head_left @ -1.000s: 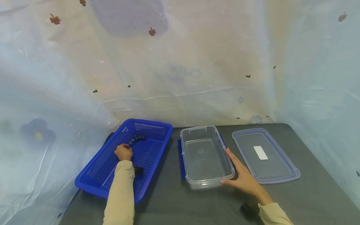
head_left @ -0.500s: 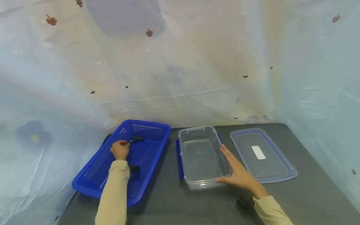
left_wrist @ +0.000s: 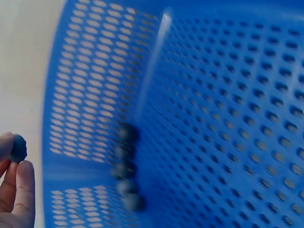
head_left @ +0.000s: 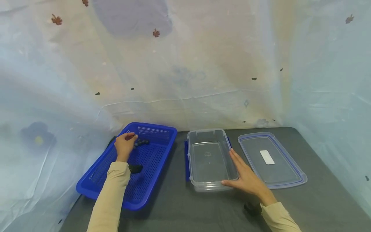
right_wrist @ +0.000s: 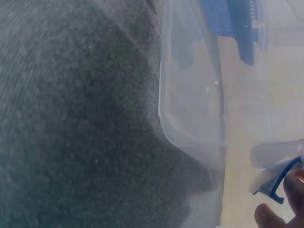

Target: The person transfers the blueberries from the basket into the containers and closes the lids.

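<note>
My left hand (head_left: pixel 124 146) is raised over the far left side of a blue perforated plastic basket (head_left: pixel 145 183). Between its thumb and fingertips it pinches a small round dark blueberry (left_wrist: pixel 19 148), seen just outside the basket's rim in the left wrist view. Several more blueberries (left_wrist: pixel 126 166) lie in a row on the basket floor along the far wall. With straight, spread fingers, my right hand (head_left: pixel 246 178) rests at the near right corner of a clear plastic container (head_left: pixel 208 161). Its fingers lie along the right side, the thumb at the front rim. No contents show inside the container.
A clear lid (head_left: pixel 282 172) with a blue seal and a white label lies on the dark grey table (head_left: pixel 179 212), right of the container. A blue latch flap (head_left: pixel 186 162) sticks out at the container's left side. Patterned sheeting (head_left: pixel 188 64) hangs behind and at both sides.
My left hand has risen from low in the basket up and away toward its far left rim, a blueberry between the fingers. The right hand stays at the container's corner.
</note>
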Available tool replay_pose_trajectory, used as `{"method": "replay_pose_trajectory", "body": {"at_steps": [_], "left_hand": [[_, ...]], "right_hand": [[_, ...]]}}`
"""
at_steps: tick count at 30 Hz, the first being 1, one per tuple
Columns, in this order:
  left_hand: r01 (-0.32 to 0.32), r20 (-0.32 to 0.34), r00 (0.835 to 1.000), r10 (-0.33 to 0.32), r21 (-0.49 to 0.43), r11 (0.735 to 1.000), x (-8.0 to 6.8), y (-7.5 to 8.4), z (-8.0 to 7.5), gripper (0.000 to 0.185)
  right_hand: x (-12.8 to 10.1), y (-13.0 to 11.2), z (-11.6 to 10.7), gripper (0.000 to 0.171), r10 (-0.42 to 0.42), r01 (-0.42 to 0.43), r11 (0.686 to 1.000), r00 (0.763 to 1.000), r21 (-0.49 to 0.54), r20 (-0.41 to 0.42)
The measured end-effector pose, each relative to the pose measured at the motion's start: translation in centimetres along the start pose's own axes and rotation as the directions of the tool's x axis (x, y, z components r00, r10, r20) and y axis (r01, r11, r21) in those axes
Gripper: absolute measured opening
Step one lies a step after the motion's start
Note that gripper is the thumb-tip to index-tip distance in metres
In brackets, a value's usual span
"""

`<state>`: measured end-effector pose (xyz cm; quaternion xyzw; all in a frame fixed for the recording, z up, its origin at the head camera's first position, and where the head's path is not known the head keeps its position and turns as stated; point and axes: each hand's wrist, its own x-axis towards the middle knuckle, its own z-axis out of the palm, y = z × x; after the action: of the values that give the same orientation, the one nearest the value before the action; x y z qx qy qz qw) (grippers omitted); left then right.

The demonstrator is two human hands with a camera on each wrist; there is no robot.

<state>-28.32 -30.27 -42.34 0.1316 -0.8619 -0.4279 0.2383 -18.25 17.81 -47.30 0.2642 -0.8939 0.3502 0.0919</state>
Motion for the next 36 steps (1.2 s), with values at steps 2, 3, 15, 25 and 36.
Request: {"method": "replay_pose_trajectory", "body": {"at_steps": [2,3,15,25,36], "left_hand": [[-0.013,0.022,1.000,0.014,-0.018,1.000,-0.1,0.9,-0.2,0.029],[-0.023,0.033,0.999,0.024,-0.021,1.000,-0.2,1.5,-0.4,0.030],[-0.131,0.204,0.967,0.156,-0.132,0.983,-2.0,8.1,-1.1,0.033],[-0.199,0.310,0.910,0.277,-0.261,0.945,-3.6,13.5,0.2,0.033],[-0.219,0.331,0.874,0.357,-0.388,0.896,-5.4,18.0,5.8,0.027]], "right_hand": [[0.0,0.0,0.1,0.115,0.004,-0.004,1.000,1.000,0.005,-0.006],[0.0,0.0,0.1,0.115,0.004,-0.004,1.000,1.000,0.007,-0.008],[0.1,-0.1,0.7,0.116,0.040,-0.039,0.999,0.999,0.033,-0.033],[-0.2,-0.3,1.3,0.118,0.076,-0.074,0.995,0.997,0.067,-0.019],[-0.1,-0.7,2.0,0.119,0.103,-0.099,0.991,0.994,0.085,-0.040]]}}
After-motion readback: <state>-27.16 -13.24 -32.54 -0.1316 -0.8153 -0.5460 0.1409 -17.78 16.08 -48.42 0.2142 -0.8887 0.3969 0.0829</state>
